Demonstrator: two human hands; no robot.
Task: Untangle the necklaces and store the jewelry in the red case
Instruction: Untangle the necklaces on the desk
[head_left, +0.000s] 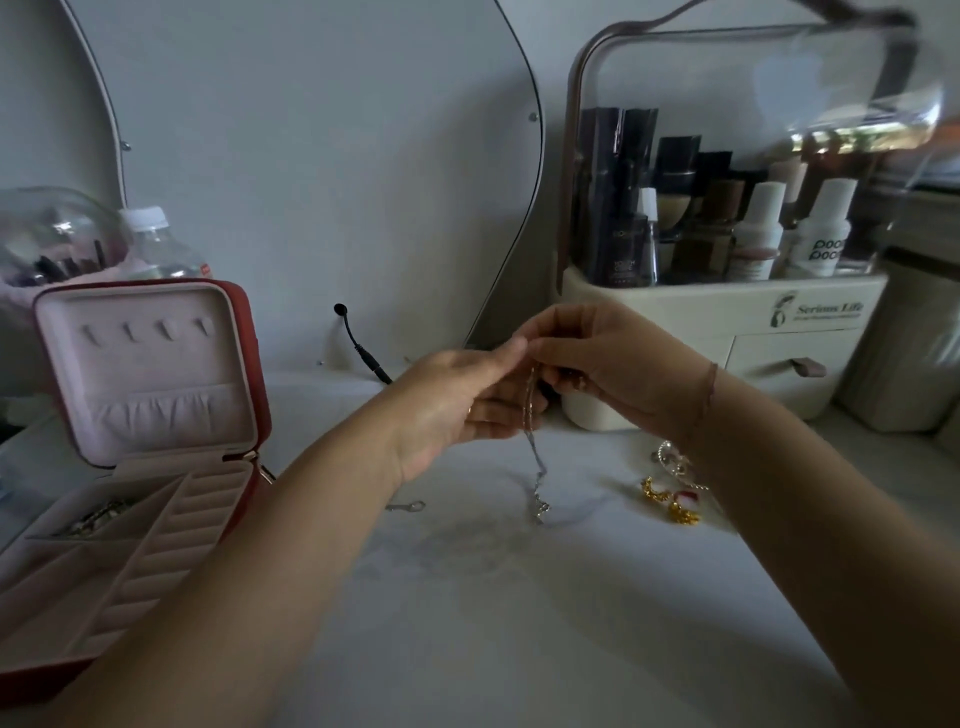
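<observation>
we read "serious life" on the cream organizer (675, 306); our left hand (457, 405) and right hand (618, 364), raised together, pinch the dangling necklace chain (537, 467).

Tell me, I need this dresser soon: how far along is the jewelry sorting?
Early on. The red case lies open with some silver jewelry in one compartment. The left hand and right hand pinch tangled chains hanging to the table. Left to store: gold pieces, a silver piece and a small silver item.
</observation>
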